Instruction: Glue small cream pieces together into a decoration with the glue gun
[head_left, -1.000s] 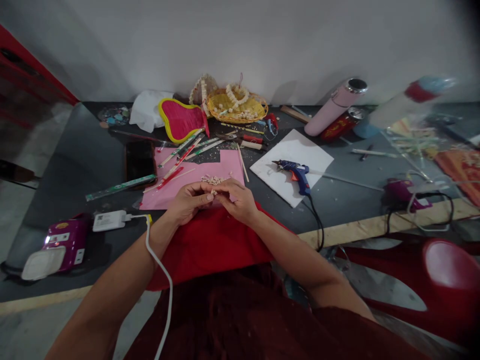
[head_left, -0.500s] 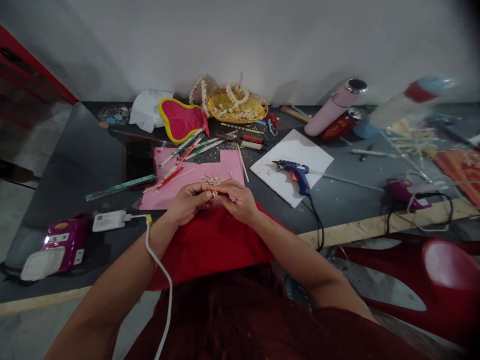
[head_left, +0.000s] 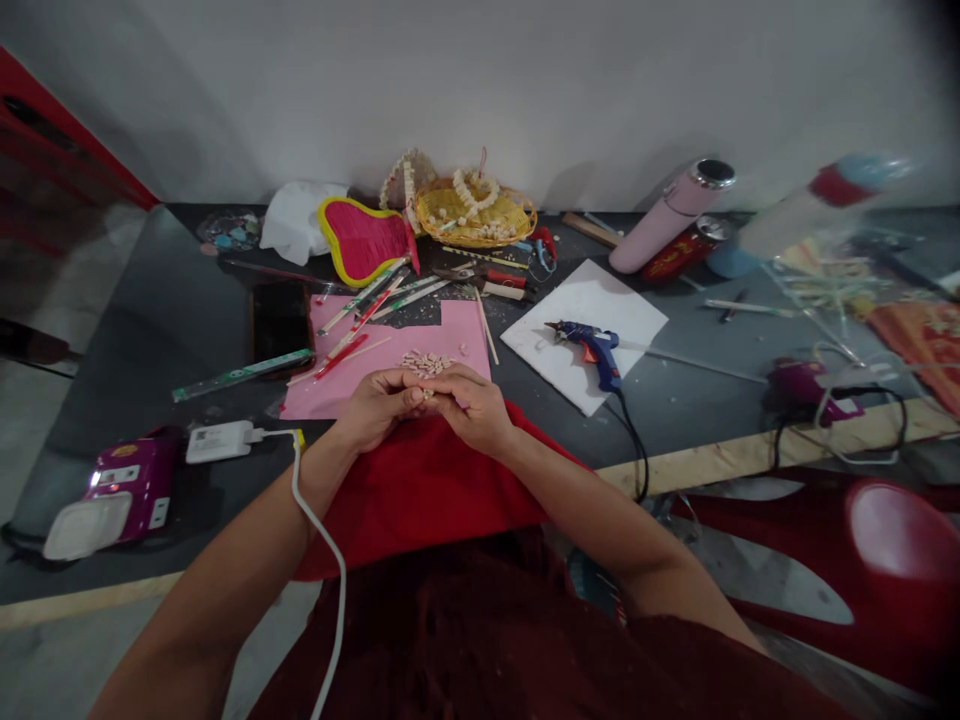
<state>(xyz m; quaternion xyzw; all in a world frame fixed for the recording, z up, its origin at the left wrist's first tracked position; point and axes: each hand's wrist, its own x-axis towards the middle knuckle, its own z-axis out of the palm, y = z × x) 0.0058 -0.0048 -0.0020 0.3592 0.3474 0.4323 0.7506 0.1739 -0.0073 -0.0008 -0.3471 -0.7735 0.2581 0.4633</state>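
Note:
My left hand [head_left: 379, 405] and my right hand [head_left: 472, 405] meet at the front edge of a pink sheet [head_left: 307, 398]. Both have their fingertips pinched on a small pale piece [head_left: 427, 394], perhaps a cluster of short stick bits; the fingers cover most of it. Just beyond the fingertips, a pile of short pale stick pieces [head_left: 426, 362] lies on the sheet. A red cloth [head_left: 435, 490] spreads beneath my wrists.
A blue glue gun [head_left: 589, 345] rests on a white board [head_left: 570, 300] to the right. Behind are pliers [head_left: 491, 280], a yellow basket [head_left: 480, 232] and a pink flask [head_left: 667, 218]. A phone [head_left: 280, 325] and a purple power socket [head_left: 131, 490] lie left. A white cable [head_left: 330, 560] crosses my left forearm.
My right fingers have shifted slightly and the small piece between the fingertips has turned, with less of it showing. More of the stick pile is visible now.

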